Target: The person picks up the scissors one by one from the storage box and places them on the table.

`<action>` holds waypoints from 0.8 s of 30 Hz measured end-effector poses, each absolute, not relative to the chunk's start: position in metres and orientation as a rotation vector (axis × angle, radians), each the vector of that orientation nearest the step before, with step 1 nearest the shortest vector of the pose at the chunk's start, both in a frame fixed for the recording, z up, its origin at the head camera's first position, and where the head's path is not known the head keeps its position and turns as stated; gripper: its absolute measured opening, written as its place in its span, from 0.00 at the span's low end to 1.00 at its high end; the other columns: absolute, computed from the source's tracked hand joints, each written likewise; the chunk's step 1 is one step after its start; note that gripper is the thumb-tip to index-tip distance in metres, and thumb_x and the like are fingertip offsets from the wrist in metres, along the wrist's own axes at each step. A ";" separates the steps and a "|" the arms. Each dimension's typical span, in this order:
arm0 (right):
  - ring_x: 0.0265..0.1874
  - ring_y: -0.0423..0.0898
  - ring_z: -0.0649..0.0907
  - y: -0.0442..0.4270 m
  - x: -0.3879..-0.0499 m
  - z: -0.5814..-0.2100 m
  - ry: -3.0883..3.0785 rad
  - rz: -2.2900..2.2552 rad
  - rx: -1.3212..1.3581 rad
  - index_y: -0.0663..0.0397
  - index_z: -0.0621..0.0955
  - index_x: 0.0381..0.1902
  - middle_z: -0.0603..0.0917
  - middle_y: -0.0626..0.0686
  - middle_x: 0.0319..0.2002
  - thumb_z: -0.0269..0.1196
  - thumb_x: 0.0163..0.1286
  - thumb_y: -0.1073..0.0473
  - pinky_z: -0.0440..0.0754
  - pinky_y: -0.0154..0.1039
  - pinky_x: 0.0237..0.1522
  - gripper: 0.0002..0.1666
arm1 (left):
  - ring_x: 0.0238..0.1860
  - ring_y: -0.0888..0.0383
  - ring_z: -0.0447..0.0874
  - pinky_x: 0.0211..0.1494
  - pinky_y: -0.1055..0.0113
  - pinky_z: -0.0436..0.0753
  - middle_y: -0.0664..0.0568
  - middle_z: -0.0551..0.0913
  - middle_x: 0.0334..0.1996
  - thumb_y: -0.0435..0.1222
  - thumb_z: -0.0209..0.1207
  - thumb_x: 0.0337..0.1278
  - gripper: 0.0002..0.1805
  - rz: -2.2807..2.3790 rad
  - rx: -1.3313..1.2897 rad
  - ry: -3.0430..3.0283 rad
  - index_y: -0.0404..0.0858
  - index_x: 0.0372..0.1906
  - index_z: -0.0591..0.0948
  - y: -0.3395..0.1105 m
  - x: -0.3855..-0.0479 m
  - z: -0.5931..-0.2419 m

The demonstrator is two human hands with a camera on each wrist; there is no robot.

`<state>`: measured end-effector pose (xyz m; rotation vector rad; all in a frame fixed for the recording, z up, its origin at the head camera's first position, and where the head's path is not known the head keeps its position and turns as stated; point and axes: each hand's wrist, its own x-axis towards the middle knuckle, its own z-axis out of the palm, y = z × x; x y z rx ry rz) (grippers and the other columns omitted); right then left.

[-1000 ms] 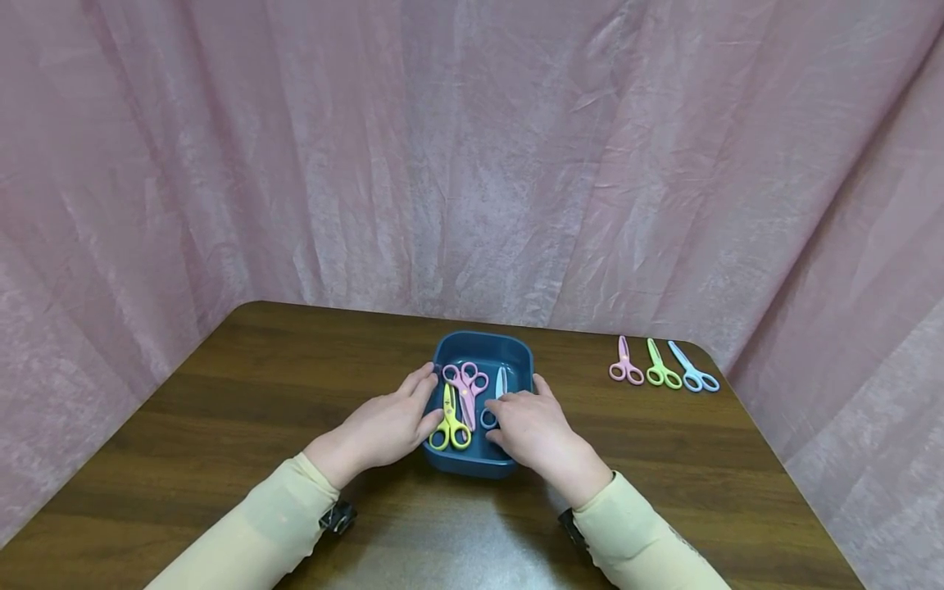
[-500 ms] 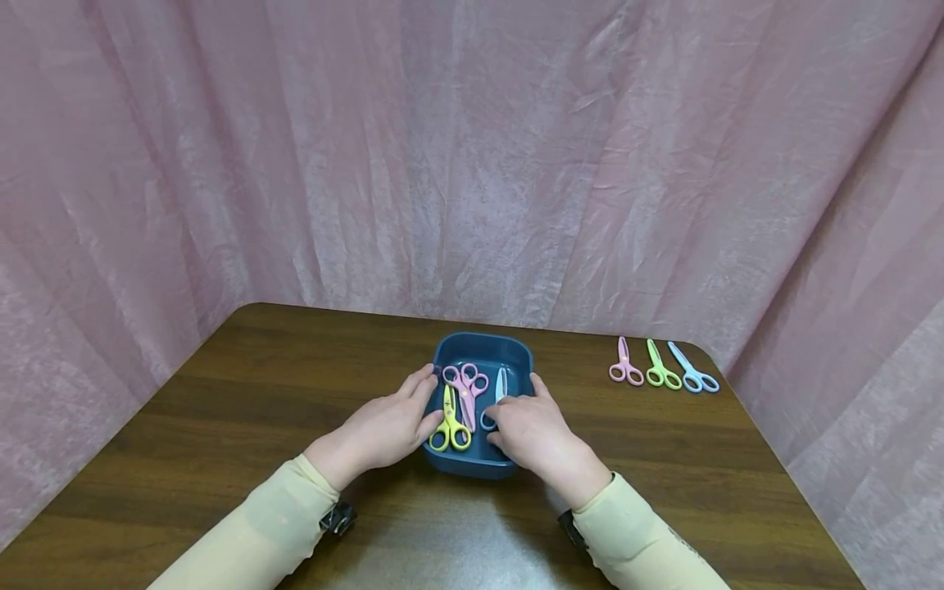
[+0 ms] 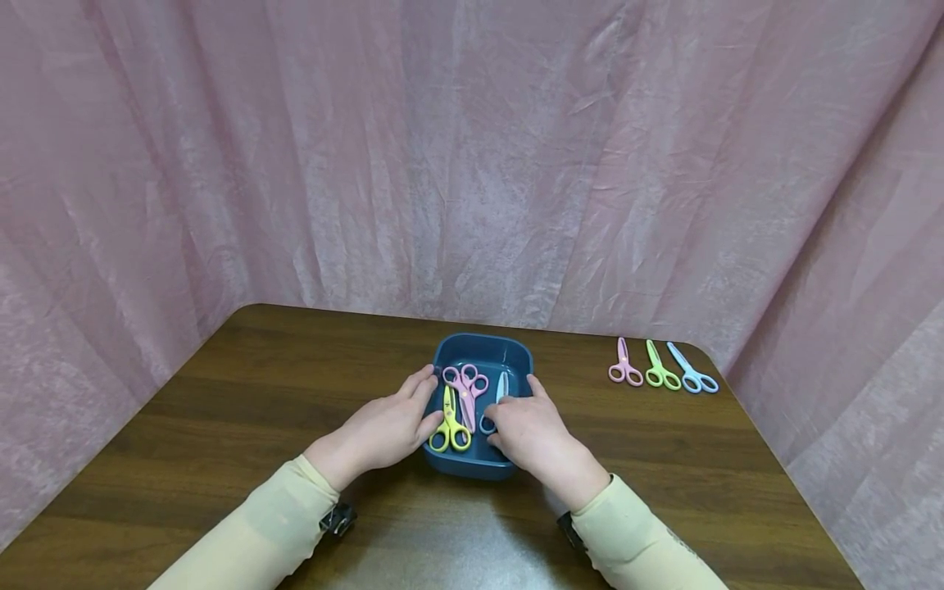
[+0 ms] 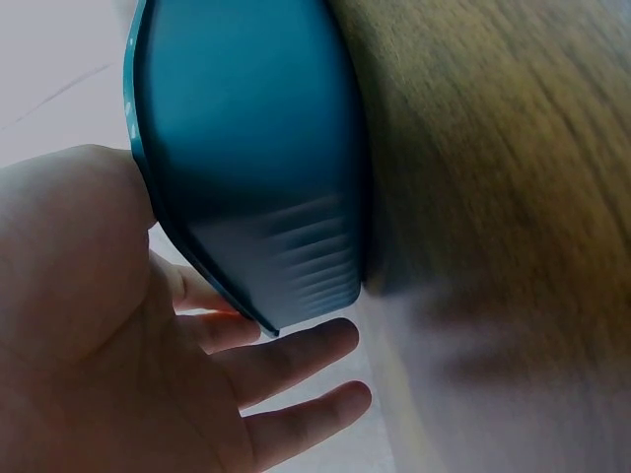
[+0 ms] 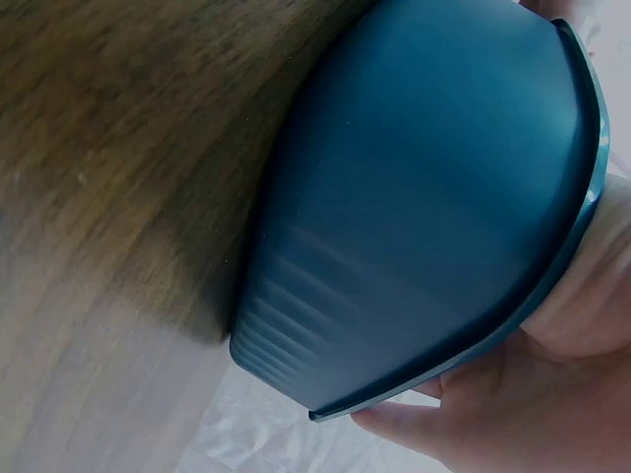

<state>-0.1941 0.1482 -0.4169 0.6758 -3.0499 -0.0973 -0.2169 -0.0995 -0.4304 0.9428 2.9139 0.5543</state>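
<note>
Standing on the table point(image 3: 310, 360), one tray point(image 3: 472, 467) holds loose scissors between the two hands. The tray is dark blue, glossy inside, with rounded corners, a thin rim and fine ribs on its outer wall. Inside it, yellow scissors point(image 3: 449, 414) lie near left, blades pointing far; pink scissors point(image 3: 466, 393) lie beside them to the right, loops at the far end and blades pointing near; pale blue scissors point(image 3: 502, 385) lie at right, partly covered. Count for the tray: one yellow, one blue, and at least one pink, since overlapping loops leave it uncertain whether a second pink pair lies beneath. The left hand point(image 3: 383, 426) rests over the left rim with its fingers extended, grasping no scissors. The right hand point(image 3: 533, 422) reaches over the right rim, fingertips at the handle of the blue scissors; whether they pinch it cannot be told. Three further pairs form a row at the far right of the table, blades pointing far: one pink pair point(image 3: 624, 362), one green pair point(image 3: 656, 365) and one blue pair point(image 3: 687, 366).
</note>
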 end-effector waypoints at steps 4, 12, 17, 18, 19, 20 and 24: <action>0.57 0.54 0.89 0.147 -0.195 -0.417 -3.062 -0.115 0.643 0.47 0.91 0.61 0.92 0.55 0.53 0.80 0.70 0.46 0.62 0.70 0.81 0.25 | 0.68 0.39 0.84 0.65 0.45 0.87 0.37 0.56 0.88 0.49 0.56 0.87 0.39 0.554 0.946 2.912 0.30 0.86 0.62 -0.099 -0.218 -0.431; 0.64 0.59 0.85 0.141 -0.197 -0.418 -3.083 -0.224 0.549 0.44 0.91 0.64 0.90 0.59 0.59 0.77 0.73 0.44 0.60 0.69 0.81 0.25 | 0.65 0.38 0.87 0.63 0.45 0.88 0.33 0.58 0.86 0.48 0.56 0.87 0.38 0.563 1.003 2.934 0.26 0.84 0.64 -0.099 -0.216 -0.431; 0.63 0.60 0.85 0.141 -0.200 -0.421 -3.083 -0.200 0.542 0.43 0.91 0.64 0.90 0.59 0.59 0.75 0.75 0.43 0.58 0.70 0.82 0.24 | 0.65 0.38 0.87 0.63 0.45 0.88 0.33 0.58 0.86 0.47 0.56 0.87 0.38 0.563 1.009 2.936 0.26 0.84 0.64 -0.099 -0.216 -0.431; 0.62 0.60 0.86 0.141 -0.201 -0.421 -3.086 -0.192 0.543 0.43 0.91 0.64 0.90 0.59 0.59 0.75 0.75 0.43 0.58 0.70 0.82 0.24 | 0.65 0.38 0.87 0.63 0.45 0.88 0.33 0.59 0.86 0.47 0.56 0.87 0.38 0.562 1.010 2.937 0.26 0.84 0.64 -0.099 -0.216 -0.431; 0.62 0.60 0.86 0.141 -0.201 -0.422 -3.087 -0.185 0.543 0.43 0.91 0.64 0.90 0.59 0.59 0.75 0.75 0.43 0.58 0.70 0.82 0.24 | 0.64 0.38 0.88 0.63 0.45 0.88 0.33 0.59 0.86 0.47 0.56 0.87 0.38 0.560 1.010 2.938 0.26 0.84 0.64 -0.099 -0.217 -0.432; 0.62 0.60 0.86 0.141 -0.202 -0.422 -3.088 -0.178 0.545 0.43 0.91 0.64 0.90 0.58 0.59 0.75 0.75 0.43 0.57 0.71 0.82 0.24 | 0.64 0.39 0.88 0.63 0.46 0.88 0.33 0.59 0.86 0.47 0.56 0.87 0.38 0.559 1.011 2.940 0.26 0.84 0.64 -0.099 -0.217 -0.432; 0.59 0.59 0.87 0.142 -0.203 -0.423 -3.082 -0.155 0.554 0.42 0.91 0.62 0.91 0.58 0.57 0.75 0.75 0.42 0.57 0.72 0.81 0.23 | 0.64 0.39 0.88 0.63 0.46 0.88 0.33 0.59 0.86 0.48 0.56 0.87 0.38 0.556 1.014 2.942 0.26 0.84 0.64 -0.099 -0.218 -0.433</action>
